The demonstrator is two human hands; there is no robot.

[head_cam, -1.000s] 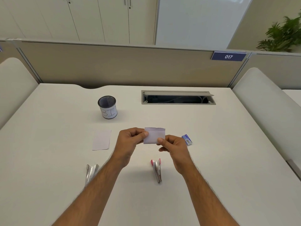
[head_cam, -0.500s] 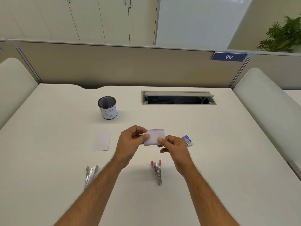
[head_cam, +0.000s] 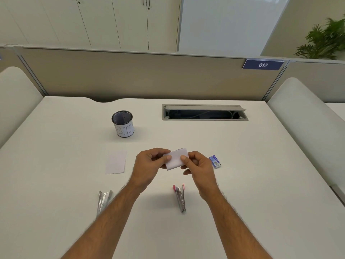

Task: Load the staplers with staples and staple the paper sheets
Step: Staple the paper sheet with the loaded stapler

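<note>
My left hand (head_cam: 149,165) and my right hand (head_cam: 197,167) pinch a small folded white paper (head_cam: 176,158) between them above the middle of the desk. Below the hands a metal stapler with pink tips (head_cam: 180,197) lies on the desk. A second silver stapler (head_cam: 103,200) lies to the left, partly behind my left forearm. Another white paper sheet (head_cam: 116,162) lies flat left of my hands. A small blue staple box (head_cam: 215,161) sits just right of my right hand.
A black mesh cup with a white label (head_cam: 123,124) stands at the back left. An open cable hatch (head_cam: 204,112) is set into the desk (head_cam: 261,184) at the back. A beige partition closes the far edge, and padded panels flank both sides.
Both hands have drawn slightly closer together on the paper, which now looks more folded and tilted. The staplers, sheet and box have not moved.
</note>
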